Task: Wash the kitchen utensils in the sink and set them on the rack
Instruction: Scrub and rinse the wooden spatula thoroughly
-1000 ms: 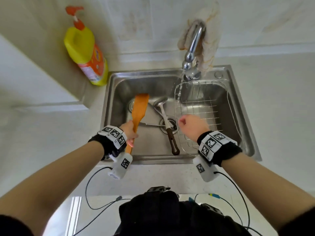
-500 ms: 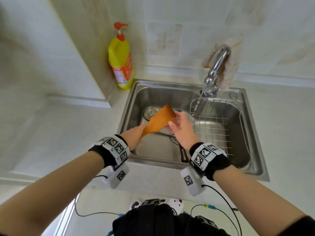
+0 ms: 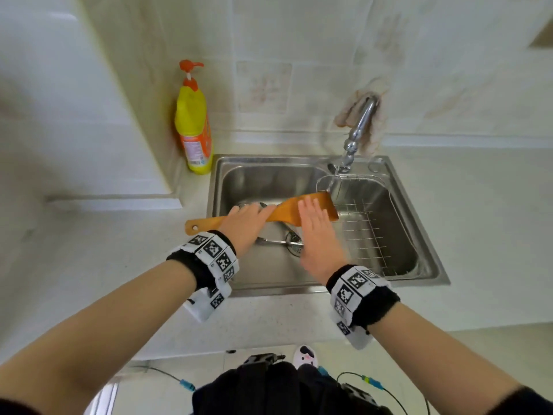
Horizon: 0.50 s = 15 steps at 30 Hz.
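Observation:
My left hand (image 3: pixel 245 224) grips the handle of an orange wooden spatula (image 3: pixel 287 211), held level across the steel sink (image 3: pixel 269 175). The spatula's blade reaches the thin stream under the tap (image 3: pixel 357 130). My right hand (image 3: pixel 317 235) lies flat with straight fingers on the blade. A wire rack (image 3: pixel 368 232) sits in the right half of the sink. A metal utensil (image 3: pixel 275 241) lies on the sink floor by the drain, mostly hidden behind my hands.
A yellow and orange soap bottle (image 3: pixel 193 124) with a pump stands on the counter left of the sink. A cloth hangs behind the tap. A pale counter surrounds the sink, with a raised ledge on the left and a tiled wall behind.
The spatula has swung from upright in the sink to level, its blade now under the tap. My right hand opened from a fist and moved onto the blade. The camera tilted up.

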Available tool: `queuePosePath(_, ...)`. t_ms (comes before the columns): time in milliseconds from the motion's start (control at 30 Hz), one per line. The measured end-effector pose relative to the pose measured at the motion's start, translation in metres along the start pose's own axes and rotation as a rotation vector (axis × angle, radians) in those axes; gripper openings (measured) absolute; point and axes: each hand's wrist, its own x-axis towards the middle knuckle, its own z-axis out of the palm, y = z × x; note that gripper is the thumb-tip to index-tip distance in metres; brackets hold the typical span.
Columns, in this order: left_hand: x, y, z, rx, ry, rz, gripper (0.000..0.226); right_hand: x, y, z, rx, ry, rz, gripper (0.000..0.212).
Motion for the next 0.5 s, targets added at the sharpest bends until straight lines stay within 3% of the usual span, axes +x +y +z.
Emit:
queuePosePath(33,0.001,0.000,-0.003,0.004,0.016,0.012,0.058,0.003,0.000,0.003,-0.096,-0.032,-0.083,0.085)
queuePosePath(67,0.001,-0.001,-0.005,0.016,0.030,0.028,0.054,0.008,0.004,0.002,-0.115,-0.073,-0.049,0.087)
queuePosePath(167,-0.001,-0.002,-0.009,0.065,0.048,0.049,0.053,0.014,0.017,-0.003,-0.110,-0.049,0.218,0.092)
queuePosePath(300,-0.006,0.004,-0.010,0.089,-0.031,0.068,0.056,0.003,-0.017,0.005,-0.026,-0.159,-0.058,0.088)
queuePosePath(433,-0.002,0.005,-0.011,0.022,-0.013,0.052,0.049,0.013,0.003,-0.009,-0.028,-0.103,0.194,0.091)
queuePosePath(500,-0.005,0.003,-0.010,0.011,-0.042,0.040,0.045,0.003,-0.012,-0.002,-0.015,-0.119,0.068,0.095)
